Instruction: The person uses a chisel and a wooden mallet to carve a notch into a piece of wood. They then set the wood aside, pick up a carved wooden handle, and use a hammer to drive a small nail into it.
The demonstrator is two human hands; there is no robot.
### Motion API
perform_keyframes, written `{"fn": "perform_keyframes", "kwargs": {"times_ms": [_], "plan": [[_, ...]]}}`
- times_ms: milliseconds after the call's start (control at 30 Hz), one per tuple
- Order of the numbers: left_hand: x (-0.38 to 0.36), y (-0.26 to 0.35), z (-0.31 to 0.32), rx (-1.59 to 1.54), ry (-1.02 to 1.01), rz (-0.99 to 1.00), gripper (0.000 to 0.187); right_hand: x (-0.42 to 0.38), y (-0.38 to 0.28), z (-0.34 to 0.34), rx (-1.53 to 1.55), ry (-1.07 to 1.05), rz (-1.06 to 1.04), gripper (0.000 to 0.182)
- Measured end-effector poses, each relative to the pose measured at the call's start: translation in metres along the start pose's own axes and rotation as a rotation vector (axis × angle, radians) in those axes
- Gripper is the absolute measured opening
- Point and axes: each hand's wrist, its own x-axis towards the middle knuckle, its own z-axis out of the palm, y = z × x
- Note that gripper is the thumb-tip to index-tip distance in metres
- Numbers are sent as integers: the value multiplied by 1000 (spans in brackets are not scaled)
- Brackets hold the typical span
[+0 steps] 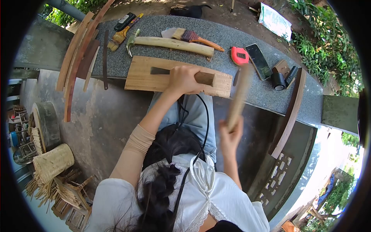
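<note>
My left hand (181, 80) is wrapped round a chisel, its wooden handle (205, 79) showing on the right and its flat metal blade (159, 71) on the left. The chisel lies low across a light wooden board (137, 79) on the stone bench's near edge. To the right, my right hand (230, 137) grips the lower end of a thick wooden stick (239, 98), raised upright and smeared by motion. The stick's upper end overlaps the bench near a red tape measure (239, 56).
A claw hammer (174, 44) and paintbrushes (197, 38) lie behind the board on the grey bench (224, 33). A phone (258, 62) and a black device (278, 80) sit at the right. Long wooden strips (75, 58) overhang the left; another strip (291, 112) overhangs the right.
</note>
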Motion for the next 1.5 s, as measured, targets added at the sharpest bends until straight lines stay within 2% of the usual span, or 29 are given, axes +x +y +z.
{"fn": "perform_keyframes", "kwargs": {"times_ms": [67,100,167,200,300,367,400,433,500,533,567,667,767,800,833,867,900,967,1033,1067,1133,1167,1200,1233,1300,1333,1367,1433,1500], "plan": [[-2,-7,-14,-27,-4,-21,33,24,-15,-24,174,264,48,17],[-3,-10,-17,-29,-1,-16,33,25,-16,-16,173,267,43,17],[-4,-15,-22,-41,59,-6,32,20,-13,17,551,540,33,14],[-6,-18,-24,-40,68,-7,32,2,17,36,390,342,25,13],[-11,-36,-34,-3,107,-43,30,13,3,18,359,258,71,14],[-14,-53,-45,51,23,-122,27,24,-9,1,317,172,120,14],[-15,-54,-48,45,41,-126,33,24,-11,-1,294,129,149,15],[-16,-54,-50,44,45,-125,33,23,-14,10,294,129,145,15],[-16,-51,-51,69,53,-130,31,15,-21,54,659,488,47,11],[-16,-50,-54,72,59,-131,31,-3,-8,81,449,392,39,12],[-16,-50,-57,69,76,-132,30,-7,-10,78,454,390,38,12],[-22,-74,-63,35,104,-135,31,-1,-26,43,259,-115,389,16],[-25,-88,-75,-11,137,-168,32,29,-51,23,451,301,116,16],[-28,-89,-74,27,145,-150,31,30,-45,37,588,390,24,16],[-29,-89,-76,69,155,-133,31,22,-43,62,561,458,26,13],[-29,-84,-78,99,81,-182,30,3,-26,81,500,258,77,15],[-29,-84,-80,103,87,-172,30,-9,-13,91,156,-145,136,19],[-30,-84,-81,68,121,-152,30,-18,-13,102,9,-342,64,26],[-30,-84,-88,137,123,-142,30,-3,-26,72,117,-253,220,28],[-30,-81,-88,93,145,-142,32,9,-9,50,200,-223,90,28],[-24,-64,-85,28,133,-106,34,22,-22,10,327,-103,133,35],[-17,-44,-77,7,95,-74,35,27,-22,-13,233,-101,83,36],[-10,-21,-68,-72,78,13,39,31,-18,-27,273,-48,81,31],[-3,3,-54,-152,59,101,42,32,-17,-40,265,-63,-14,30],[0,41,-9,-211,-17,254,36,25,-25,-58,419,42,108,36],[-1,61,10,-182,-140,302,31,19,-28,-71,502,17,165,43],[-2,82,28,-153,-255,362,27,14,-24,-89,500,32,145,43],[-10,113,58,-232,-309,487,22,-3,-12,-130,365,-43,269,47],[-21,131,85,-283,-352,549,21,-13,-14,-172,213,85,244,40]]}}
